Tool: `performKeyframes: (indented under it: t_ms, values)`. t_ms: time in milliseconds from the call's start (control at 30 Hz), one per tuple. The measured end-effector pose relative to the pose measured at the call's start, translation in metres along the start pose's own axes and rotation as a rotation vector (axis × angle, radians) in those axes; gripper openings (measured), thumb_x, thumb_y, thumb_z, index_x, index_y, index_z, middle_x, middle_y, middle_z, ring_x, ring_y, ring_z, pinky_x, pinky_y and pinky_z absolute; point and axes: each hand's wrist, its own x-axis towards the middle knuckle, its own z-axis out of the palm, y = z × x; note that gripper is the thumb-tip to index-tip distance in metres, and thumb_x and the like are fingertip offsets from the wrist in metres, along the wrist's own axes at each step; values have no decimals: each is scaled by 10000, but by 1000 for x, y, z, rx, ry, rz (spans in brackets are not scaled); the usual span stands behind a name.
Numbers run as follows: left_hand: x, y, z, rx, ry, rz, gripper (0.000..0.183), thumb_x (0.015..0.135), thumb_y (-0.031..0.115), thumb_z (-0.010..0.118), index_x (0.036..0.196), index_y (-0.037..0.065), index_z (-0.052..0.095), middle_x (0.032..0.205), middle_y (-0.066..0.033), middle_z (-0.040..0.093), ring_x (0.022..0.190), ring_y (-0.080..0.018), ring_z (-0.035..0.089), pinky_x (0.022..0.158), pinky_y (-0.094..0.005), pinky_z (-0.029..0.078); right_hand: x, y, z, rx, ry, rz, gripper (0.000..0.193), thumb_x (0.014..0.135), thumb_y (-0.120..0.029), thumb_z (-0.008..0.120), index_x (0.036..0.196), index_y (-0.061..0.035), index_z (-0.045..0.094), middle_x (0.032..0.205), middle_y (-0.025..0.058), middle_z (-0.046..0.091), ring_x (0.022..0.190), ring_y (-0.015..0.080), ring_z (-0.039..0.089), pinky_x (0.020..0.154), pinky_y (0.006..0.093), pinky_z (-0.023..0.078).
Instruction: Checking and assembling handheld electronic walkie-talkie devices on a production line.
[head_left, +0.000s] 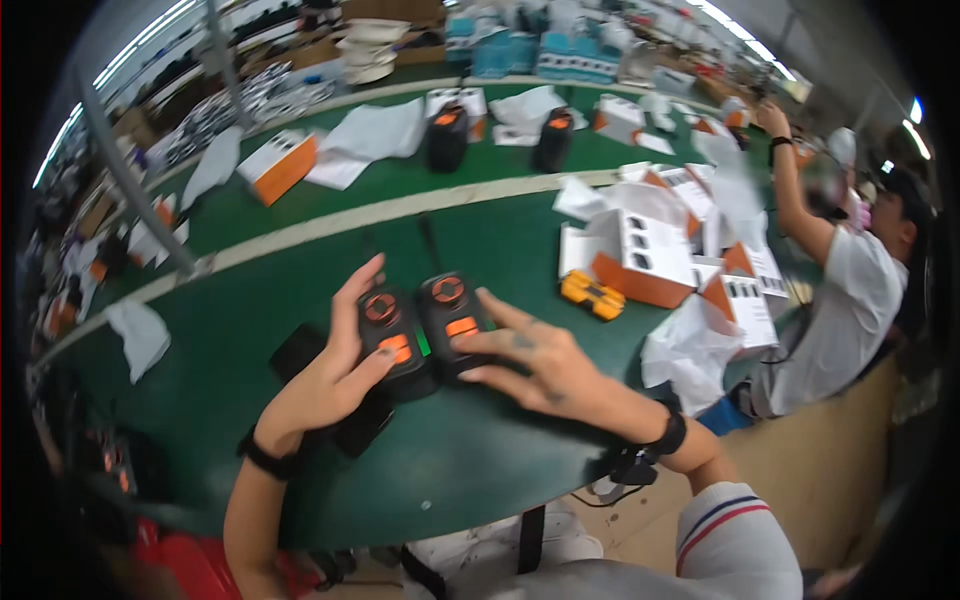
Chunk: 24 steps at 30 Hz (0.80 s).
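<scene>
Two black walkie-talkies with orange speaker rings and orange buttons are side by side over the green table in front of me. My left hand (335, 375) is wrapped round the left walkie-talkie (382, 309), its thumb on the orange button. My right hand (545, 365) holds the right walkie-talkie (449, 291), fingers on its orange buttons and side. An antenna rises from the right one. Beside and below my left hand are a black object (298, 352) and another dark piece (363, 428), partly covered. Both wrists wear black bands.
A yellow part (592, 295) lies by an open white-and-orange box (645, 255), with more boxes and a crumpled white bag (690, 350) on the right. Beyond a pale rail (390, 209) stand other walkie-talkies (447, 138). A person (840, 270) works at right.
</scene>
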Motion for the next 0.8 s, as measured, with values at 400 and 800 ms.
performKeyframes:
  t_ms: [400,800]
  values:
    - [-13,5,-11,-61,-11,-14,773,841,3,450,1484,48,24,1475,-208,102,1391,-304,156,1141,-396,140,7,-10,8,88,-41,75,358,746,-140,770,1085,-110,657,1187,328,550,1156,429,530,860,428,509]
    - [-14,1,-15,-22,-53,-9,831,872,63,517,1490,71,-39,1438,-224,163,1371,-286,223,1113,-394,205,10,-14,9,63,-2,65,353,738,-124,772,1069,-98,655,1062,245,639,1171,412,527,844,441,515]
